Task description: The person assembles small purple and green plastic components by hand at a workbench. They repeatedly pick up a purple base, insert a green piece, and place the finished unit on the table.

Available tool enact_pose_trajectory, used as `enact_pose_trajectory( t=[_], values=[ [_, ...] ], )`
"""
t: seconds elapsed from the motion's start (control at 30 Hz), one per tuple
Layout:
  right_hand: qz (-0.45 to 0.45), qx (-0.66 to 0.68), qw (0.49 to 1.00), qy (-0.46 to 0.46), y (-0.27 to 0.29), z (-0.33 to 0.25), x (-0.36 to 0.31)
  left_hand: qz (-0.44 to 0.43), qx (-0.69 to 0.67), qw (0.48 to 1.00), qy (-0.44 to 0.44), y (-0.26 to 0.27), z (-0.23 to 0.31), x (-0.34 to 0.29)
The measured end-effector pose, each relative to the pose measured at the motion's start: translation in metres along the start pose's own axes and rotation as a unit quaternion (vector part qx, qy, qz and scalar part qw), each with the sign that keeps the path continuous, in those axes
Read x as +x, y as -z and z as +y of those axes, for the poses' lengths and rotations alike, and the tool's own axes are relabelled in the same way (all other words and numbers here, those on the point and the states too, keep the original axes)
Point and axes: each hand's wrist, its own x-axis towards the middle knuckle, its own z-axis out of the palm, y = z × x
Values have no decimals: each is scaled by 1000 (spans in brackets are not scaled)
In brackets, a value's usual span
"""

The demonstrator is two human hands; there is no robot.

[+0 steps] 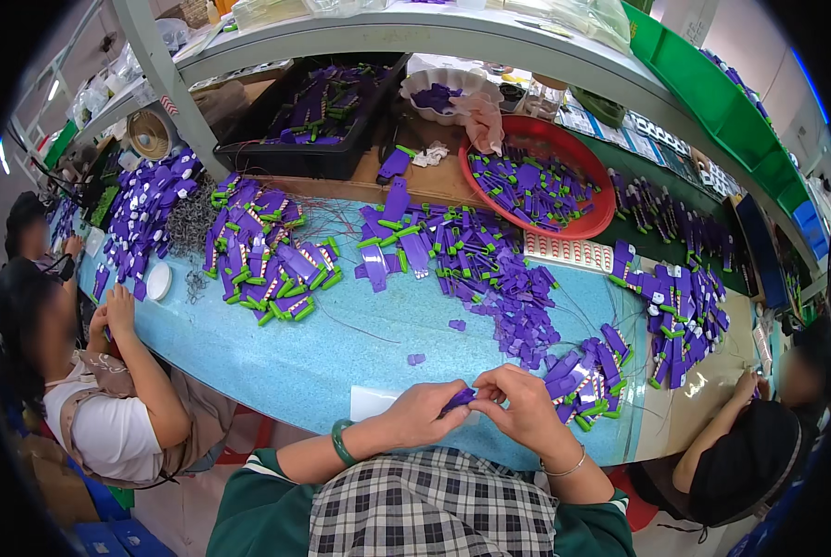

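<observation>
Near the table's front edge, my left hand (423, 411) is closed on a small purple plastic piece (458, 400), which its fingers partly cover. Close against the right end of that piece, my right hand (519, 405) makes a pinch; whatever lies between its fingertips is too small to make out. A white sheet (371, 401) lies partly beneath my left hand. Just beyond my hands, a heap of loose purple plastic pieces (524, 311) spreads over the blue tabletop. Purple parts with green ends and striped strips (587, 381) are piled beside my right hand.
Larger piles of purple-and-green parts (271, 251) cover the table's left and middle. A red basin (604, 213), a black crate (290, 165) and a white scalloped bowl (413, 85) hold more. An overhead shelf (415, 33) spans the back. Co-workers sit left and right. Thin wires trail across the tabletop.
</observation>
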Motion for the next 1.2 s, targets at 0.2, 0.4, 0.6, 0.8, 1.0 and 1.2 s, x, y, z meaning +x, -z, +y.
enact_pose_trajectory(
  t=[0.2,0.4,0.6,0.8,1.0,1.2],
  values=[
    [18,5,999,-34,-4,6,-5,-20,28,999,-9,-1,6,1],
    [25,9,1000,-12,-1,11,-4,-19,63,998,-11,-2,3,2],
    [-38,55,993,-99,-7,15,-13,-44,19,999,0,-2,9,2],
    [7,2,999,-41,-19,17,-12,-92,-119,981,119,-6,6,2],
    [-92,-106,984,-112,52,25,-15,-26,99,991,91,30,5,22],
    [40,-425,898,-107,75,27,-24,258,425,841,213,126,-49,69]
  ],
)
